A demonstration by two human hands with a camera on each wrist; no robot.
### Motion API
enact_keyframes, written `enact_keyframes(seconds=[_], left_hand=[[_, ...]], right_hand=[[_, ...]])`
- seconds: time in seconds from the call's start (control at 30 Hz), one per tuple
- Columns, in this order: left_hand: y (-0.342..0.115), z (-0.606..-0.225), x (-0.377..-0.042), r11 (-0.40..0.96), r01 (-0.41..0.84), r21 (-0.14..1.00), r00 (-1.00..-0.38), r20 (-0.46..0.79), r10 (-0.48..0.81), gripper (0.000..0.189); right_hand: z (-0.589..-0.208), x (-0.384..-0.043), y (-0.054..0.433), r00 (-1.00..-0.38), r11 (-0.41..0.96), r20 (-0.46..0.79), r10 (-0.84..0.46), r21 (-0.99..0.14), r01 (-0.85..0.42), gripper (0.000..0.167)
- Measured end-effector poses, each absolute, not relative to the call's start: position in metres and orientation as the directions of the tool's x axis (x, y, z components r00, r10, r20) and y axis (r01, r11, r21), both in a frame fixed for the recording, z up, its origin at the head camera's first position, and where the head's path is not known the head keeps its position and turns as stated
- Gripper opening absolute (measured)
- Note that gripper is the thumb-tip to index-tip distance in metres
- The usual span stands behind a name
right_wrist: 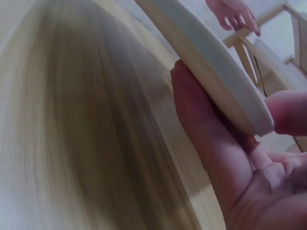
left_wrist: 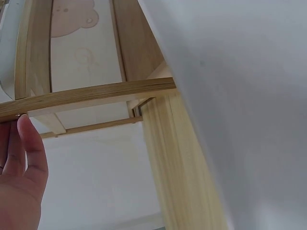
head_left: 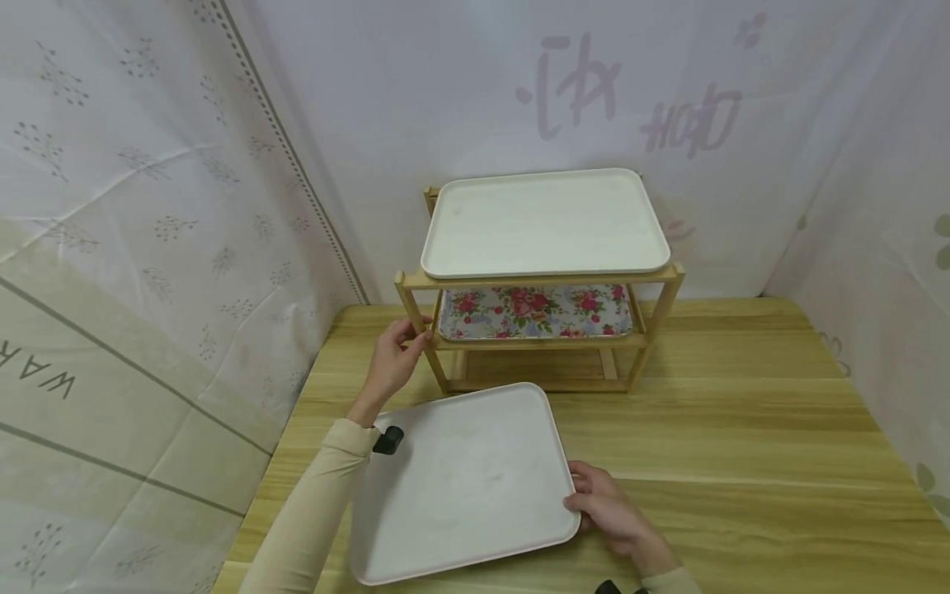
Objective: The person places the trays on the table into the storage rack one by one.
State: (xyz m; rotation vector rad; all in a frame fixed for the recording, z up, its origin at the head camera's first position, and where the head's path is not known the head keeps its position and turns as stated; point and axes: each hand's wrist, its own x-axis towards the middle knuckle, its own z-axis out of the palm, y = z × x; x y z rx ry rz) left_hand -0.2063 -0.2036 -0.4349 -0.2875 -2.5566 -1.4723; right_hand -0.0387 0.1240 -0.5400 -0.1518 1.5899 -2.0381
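In the head view a plain white tray [head_left: 467, 487] is held tilted over the near part of the table. My right hand [head_left: 609, 507] pinches its right edge, thumb on top and fingers beneath, as the right wrist view shows at the tray's rim [right_wrist: 225, 72]. Up at the wooden rack, my left hand [head_left: 397, 355] holds the front left post [head_left: 412, 307], with the thumb against the wood in the left wrist view. A second white tray [head_left: 545, 223] lies on the rack's top tier. On the middle tier sits a floral tray [head_left: 534, 313].
The rack's bottom tier [head_left: 538, 385] stands on the wood-grain table [head_left: 757, 429], near its back edge. Patterned fabric [head_left: 185, 190] hangs on the left, with more cloth behind and on the right. My left forearm overlaps the held tray's left side in the head view.
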Motion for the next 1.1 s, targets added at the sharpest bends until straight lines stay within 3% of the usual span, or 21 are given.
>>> enact_keyframes(seconds=[0.57,1.1], left_hand=[[-0.202,-0.435,-0.207,0.502,0.254,0.826,-0.964,0.255,0.069,0.023],[-0.204,-0.435,-0.207,0.486,0.267,0.832,-0.962,0.259,0.086,0.026]], right_hand=[[-0.545,-0.034,0.174,-0.849,-0.218,-0.174,-0.499,-0.923,0.317,0.064],[-0.546,-0.038,0.211,-0.88,-0.199,-0.219,-0.421,-0.925,0.325,0.069]])
